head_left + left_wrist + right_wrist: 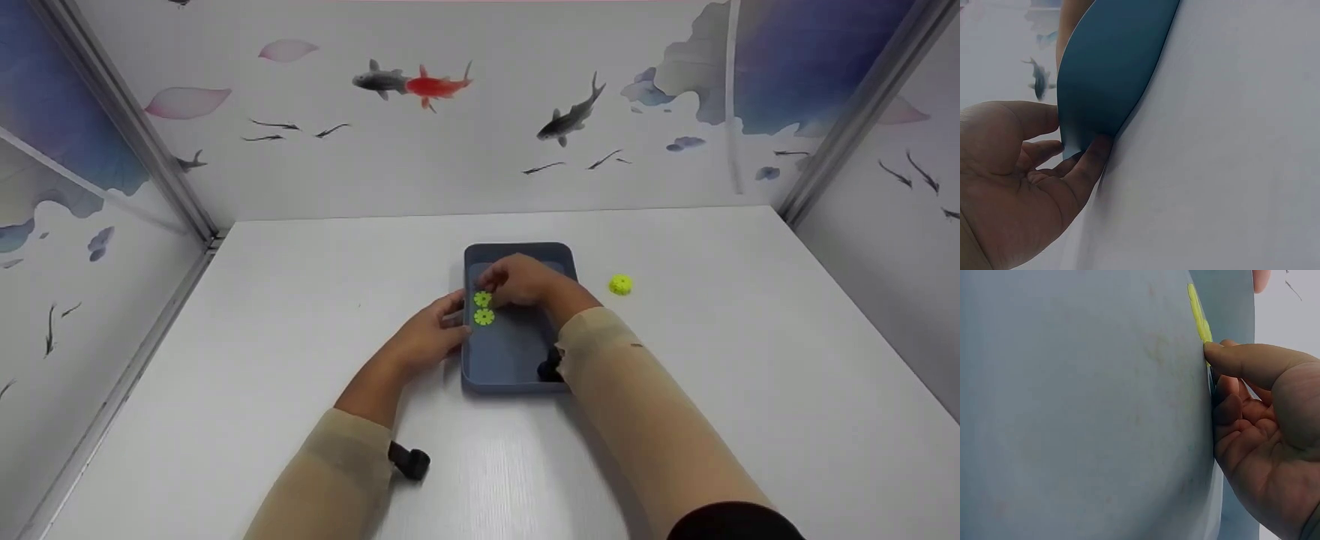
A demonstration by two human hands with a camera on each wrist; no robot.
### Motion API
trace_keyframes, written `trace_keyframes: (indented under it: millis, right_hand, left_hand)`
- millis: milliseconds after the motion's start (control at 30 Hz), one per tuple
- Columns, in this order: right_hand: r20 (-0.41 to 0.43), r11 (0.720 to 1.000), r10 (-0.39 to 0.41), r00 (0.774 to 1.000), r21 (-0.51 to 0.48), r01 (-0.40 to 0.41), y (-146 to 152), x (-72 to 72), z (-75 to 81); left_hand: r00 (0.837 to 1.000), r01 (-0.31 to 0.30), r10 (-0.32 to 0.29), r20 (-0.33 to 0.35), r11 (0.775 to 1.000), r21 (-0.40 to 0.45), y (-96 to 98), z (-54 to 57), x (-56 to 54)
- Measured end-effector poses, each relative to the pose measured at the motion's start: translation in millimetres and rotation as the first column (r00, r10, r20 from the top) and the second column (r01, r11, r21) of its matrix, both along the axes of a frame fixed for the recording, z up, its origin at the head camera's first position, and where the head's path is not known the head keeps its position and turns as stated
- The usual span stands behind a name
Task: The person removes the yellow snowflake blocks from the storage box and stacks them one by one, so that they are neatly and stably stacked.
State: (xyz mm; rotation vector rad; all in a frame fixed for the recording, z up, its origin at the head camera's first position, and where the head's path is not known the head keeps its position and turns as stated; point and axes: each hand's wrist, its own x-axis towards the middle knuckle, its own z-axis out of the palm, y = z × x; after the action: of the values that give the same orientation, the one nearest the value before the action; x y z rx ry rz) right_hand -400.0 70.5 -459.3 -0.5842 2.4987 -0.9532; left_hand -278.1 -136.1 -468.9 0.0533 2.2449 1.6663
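Note:
A grey-blue rectangular tray [517,352] lies on the white table. Two yellow-green notched discs [484,316], like snowflake building discs, lie one before the other along the tray's left side inside. My right hand [521,281] reaches into the tray from the right with curled fingers. In the right wrist view its thumb and finger pinch at the end of a yellow-green strip [1198,312], the discs seen edge-on; the fingers partly hide the piece there. My left hand [431,334] holds the tray's left wall, fingertips at its outer side [1112,73] and rim.
A small heap of yellow-green discs [620,284] sits on the table to the right of the tray. White panels [480,165] painted with fish stand behind and at both sides. Black wrist camera mounts [409,460] stick out from the sleeves, the right one over the tray.

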Motion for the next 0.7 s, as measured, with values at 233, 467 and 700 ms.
trace_keyframes:
  millis: [233,467,700]
  right_hand:
    - [-0.012,0.999,0.013,1.0,0.045,-0.012,-0.6,0.8,2.5]
    - [-0.004,0.997,0.021,1.0,0.076,-0.02,-2.0,4.1,5.8]
    - [-0.028,0.994,0.039,0.999,0.099,-0.036,-0.6,-0.1,3.4]
  left_hand:
    - [1.0,0.004,-0.004,-0.008,1.0,-0.005,0.1,1.2,0.7]
    - [1.0,0.002,-0.002,-0.012,1.0,-0.005,0.0,1.6,1.7]
    - [1.0,0.004,-0.004,-0.011,1.0,0.014,0.3,0.5,0.8]
